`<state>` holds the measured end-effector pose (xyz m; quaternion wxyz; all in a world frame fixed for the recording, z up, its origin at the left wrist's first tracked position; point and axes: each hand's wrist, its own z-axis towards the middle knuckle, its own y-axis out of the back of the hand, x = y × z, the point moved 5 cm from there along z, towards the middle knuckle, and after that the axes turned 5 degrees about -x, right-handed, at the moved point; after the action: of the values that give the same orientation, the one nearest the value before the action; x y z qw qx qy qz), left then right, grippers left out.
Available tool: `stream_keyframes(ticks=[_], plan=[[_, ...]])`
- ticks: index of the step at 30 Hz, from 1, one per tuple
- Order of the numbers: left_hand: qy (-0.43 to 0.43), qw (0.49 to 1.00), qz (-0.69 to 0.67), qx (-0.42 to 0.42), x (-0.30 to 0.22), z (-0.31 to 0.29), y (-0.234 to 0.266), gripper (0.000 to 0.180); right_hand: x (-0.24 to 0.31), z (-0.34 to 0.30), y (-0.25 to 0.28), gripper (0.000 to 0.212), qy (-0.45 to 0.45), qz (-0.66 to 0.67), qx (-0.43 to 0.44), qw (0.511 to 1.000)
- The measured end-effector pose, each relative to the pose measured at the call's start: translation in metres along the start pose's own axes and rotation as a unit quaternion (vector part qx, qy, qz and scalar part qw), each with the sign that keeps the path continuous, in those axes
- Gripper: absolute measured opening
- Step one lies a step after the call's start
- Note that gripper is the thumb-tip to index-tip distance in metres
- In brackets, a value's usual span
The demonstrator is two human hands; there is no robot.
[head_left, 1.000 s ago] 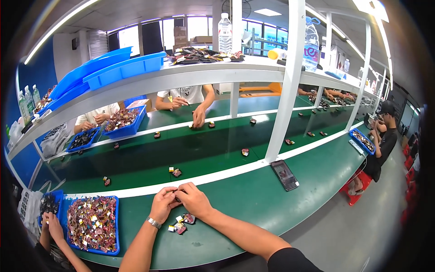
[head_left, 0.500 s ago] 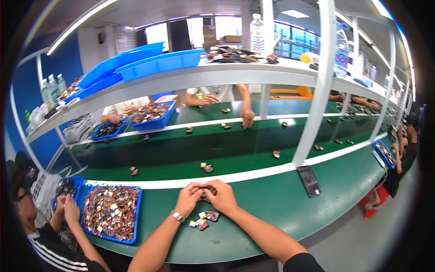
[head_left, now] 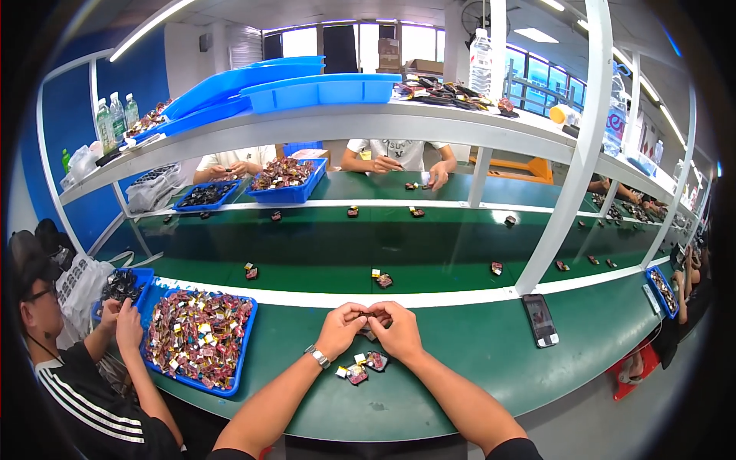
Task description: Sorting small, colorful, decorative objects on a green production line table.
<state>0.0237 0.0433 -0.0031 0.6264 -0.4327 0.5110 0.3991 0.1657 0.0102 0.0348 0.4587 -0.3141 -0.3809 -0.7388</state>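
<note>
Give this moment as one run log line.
left hand: on small part; right hand: on same part; nearer: maroon pieces on green bench; right: phone

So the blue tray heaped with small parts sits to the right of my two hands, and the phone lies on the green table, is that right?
Not quite: the head view shows the blue tray, heaped with small parts, to the left of your left hand and right hand. The phone does lie on the green table.

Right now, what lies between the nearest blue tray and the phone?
In the head view: the left hand and right hand, close together, plus loose small parts on the green tabletop.
</note>
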Motion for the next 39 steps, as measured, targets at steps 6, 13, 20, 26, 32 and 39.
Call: stream_keyframes(ticks=[6, 13, 20, 26, 32, 39], plan=[[-0.049, 0.994, 0.008, -0.101, -0.008, 0.001, 0.012, 0.021, -0.058, 0.047, 0.029, 0.014, -0.059, 0.108, -0.094, 0.988], [-0.028, 0.995, 0.075, -0.067, -0.003, 0.005, 0.008, 0.014, -0.148, 0.112, 0.129, 0.017, -0.152, -0.18, -0.244, 0.941], [-0.042, 0.99, 0.112, -0.071, 0.002, 0.007, 0.014, 0.013, -0.095, 0.108, 0.081, 0.029, 0.09, -0.302, -0.186, 0.931], [-0.035, 0.994, 0.073, -0.075, 0.004, 0.009, 0.013, 0.013, -0.09, 0.077, 0.013, 0.046, 0.002, -0.311, -0.054, 0.949], [0.01, 0.995, 0.006, -0.098, 0.001, 0.007, 0.024, 0.019, -0.055, 0.036, 0.018, 0.047, 0.003, -0.081, -0.041, 0.996], [0.14, 0.98, -0.093, 0.11, -0.006, 0.0, 0.021, 0.037, 0.017, 0.007, 0.013, 0.056, 0.131, -0.013, 0.15, 0.98]])
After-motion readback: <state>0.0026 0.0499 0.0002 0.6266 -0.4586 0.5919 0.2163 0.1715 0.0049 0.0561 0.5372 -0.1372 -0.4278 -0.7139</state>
